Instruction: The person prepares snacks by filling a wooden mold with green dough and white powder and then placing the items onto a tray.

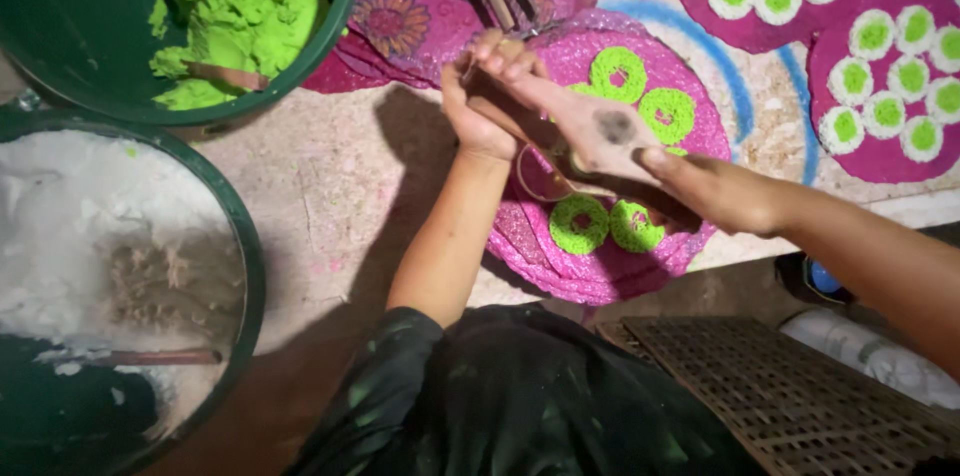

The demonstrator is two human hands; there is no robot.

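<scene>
Head view, looking down on a dusty work floor. Both hands meet over a magenta round mat [600, 271] lying just ahead of the person. Left hand [487, 101] curled, fingers closed round something small at the mat's upper-left edge — what it grips is hidden by the other hand. Right hand [590, 121] stretched flat and narrow over the left, palm down, a dark smudge on its back; a thin metal ring mould [535, 181] shows just beneath it, touching the mat, though whether the fingers actually pinch it I cannot tell. On this mat: four green ring-shaped cakes [618, 74] visible, two on the far side, two on the near side, centres open and showing magenta, none yet with a white rim. Middle of the mat is covered by the hands. Judged state: this mat is partly laid out, with room left. For comparison — two further mats [880, 161] at upper right carry many finished rounds [873, 36], green centre inside a white ring, packed close. Supplies at left: a dark green tub [335, 11] of bright green powder with a stick in it, and nearer, a second tub [250, 266] of white powder, also with a stick, a hollow dug into it. Woven mesh tray [790, 396] at lower right, near the person's lap.
</scene>
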